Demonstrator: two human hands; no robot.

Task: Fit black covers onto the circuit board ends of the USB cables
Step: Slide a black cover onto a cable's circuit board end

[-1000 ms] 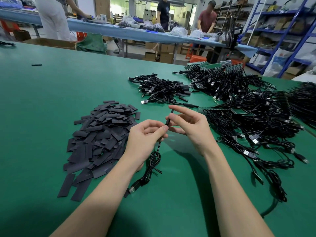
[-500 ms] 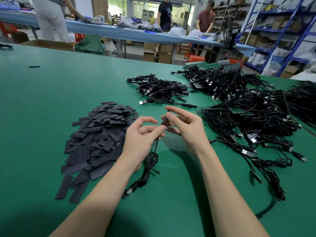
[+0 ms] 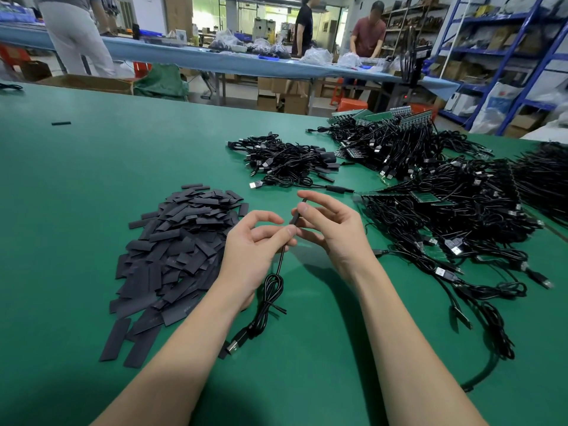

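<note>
Above the middle of the green table [image 3: 92, 167], both my hands hold one black USB cable [image 3: 270, 290]. My right hand [image 3: 335, 232] pinches the black cover [image 3: 295, 214] that sits on the cable's upper end. My left hand [image 3: 252, 250] pinches the wire just below the cover. The bundled rest of the cable hangs down to the table, with its USB plug [image 3: 235, 344] lying near my left forearm. Whether a circuit board lies inside the cover is hidden.
A heap of flat black covers [image 3: 175, 250] lies left of my hands. A small pile of covered cables [image 3: 285, 161] sits behind them. Large tangles of cables with green circuit boards [image 3: 445, 210] fill the right side. People stand at a blue table [image 3: 215, 61] beyond.
My left index finger has lifted off and curled up, and my hands have shifted slightly up with the cable. The cover stays between my right fingers.
</note>
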